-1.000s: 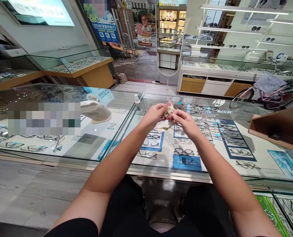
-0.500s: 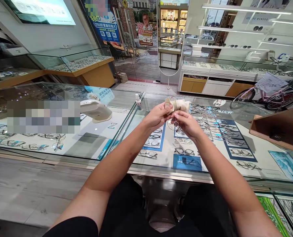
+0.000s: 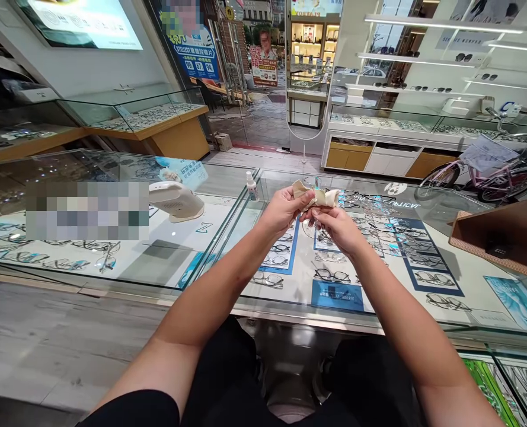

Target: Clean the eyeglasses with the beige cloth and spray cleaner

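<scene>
A cream cloth (image 3: 329, 198) is bunched up between my hands above the glass counter. My left hand (image 3: 286, 207) is closed on the cloth's left part, thumb on top. Just to the right, my right hand (image 3: 337, 224) has its fingers pinched at the cloth's lower edge, beside what looks like a thin eyeglass frame (image 3: 308, 228), mostly hidden. Which of the two the right fingers grip is unclear. Rows of eyeglasses (image 3: 332, 274) lie under the glass below my hands.
A small white spray bottle (image 3: 251, 187) stands left of my hands on the glass counter (image 3: 227, 237). Further left is a white device (image 3: 178, 201). A brown wooden box (image 3: 494, 240) sits at the right. A pink bicycle (image 3: 489, 172) is behind the counter.
The cloth has flattened and shifted slightly left and down in my hands. My right hand has moved a little lower, and my left thumb now lies across the cloth.
</scene>
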Demonstrator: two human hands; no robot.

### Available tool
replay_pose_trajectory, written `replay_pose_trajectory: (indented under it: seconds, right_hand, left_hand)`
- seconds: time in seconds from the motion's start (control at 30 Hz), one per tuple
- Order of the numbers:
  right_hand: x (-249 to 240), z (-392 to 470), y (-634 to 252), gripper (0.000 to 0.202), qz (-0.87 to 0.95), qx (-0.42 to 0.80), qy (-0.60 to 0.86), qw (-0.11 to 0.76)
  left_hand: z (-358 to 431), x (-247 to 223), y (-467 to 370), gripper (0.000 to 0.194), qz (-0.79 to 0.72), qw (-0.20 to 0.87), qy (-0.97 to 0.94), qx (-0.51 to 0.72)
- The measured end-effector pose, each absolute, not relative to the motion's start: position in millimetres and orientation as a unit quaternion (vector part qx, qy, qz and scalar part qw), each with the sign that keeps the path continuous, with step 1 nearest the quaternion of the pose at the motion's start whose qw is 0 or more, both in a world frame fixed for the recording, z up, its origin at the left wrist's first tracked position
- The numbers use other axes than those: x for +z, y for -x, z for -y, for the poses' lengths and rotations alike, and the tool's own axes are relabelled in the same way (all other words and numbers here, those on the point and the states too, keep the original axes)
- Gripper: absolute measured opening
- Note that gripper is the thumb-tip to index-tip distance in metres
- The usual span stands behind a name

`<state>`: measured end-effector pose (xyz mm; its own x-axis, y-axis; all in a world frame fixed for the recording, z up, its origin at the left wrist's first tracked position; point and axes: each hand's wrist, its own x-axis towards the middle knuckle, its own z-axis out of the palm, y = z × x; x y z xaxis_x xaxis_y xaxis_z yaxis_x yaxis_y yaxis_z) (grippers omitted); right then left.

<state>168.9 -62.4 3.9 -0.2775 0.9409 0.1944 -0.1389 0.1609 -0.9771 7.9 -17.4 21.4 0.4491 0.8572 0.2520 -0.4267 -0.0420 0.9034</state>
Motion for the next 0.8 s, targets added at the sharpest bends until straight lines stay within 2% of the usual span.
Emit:
replay_pose_trajectory:
  seconds: [0.17, 0.43, 0.6, 0.8]
  right_hand:
    - [2.0, 64.2, -167.2, 0.029, 0.599, 0.539, 0.343, 0.483]
    - [0.2, 63.2, -166.6, 0.032, 0.552, 0.560, 0.344, 0.514]
    - [-2.4, 60.4, -166.0, 0.034, 0.536, 0.559, 0.341, 0.532]
    - [-9.5, 55.6, -167.8, 0.036, 0.522, 0.556, 0.361, 0.536]
  left_hand:
    - [15.2, 22.7, -8.1, 0.061, -0.217, 0.668, -0.513, 0.494]
    - [14.9, 23.0, -2.4, 0.051, -0.193, 0.706, -0.488, 0.475]
    - [17.6, 19.1, -4.9, 0.055, -0.228, 0.718, -0.461, 0.470]
    - [16.7, 13.5, -9.6, 0.042, -0.230, 0.754, -0.424, 0.445]
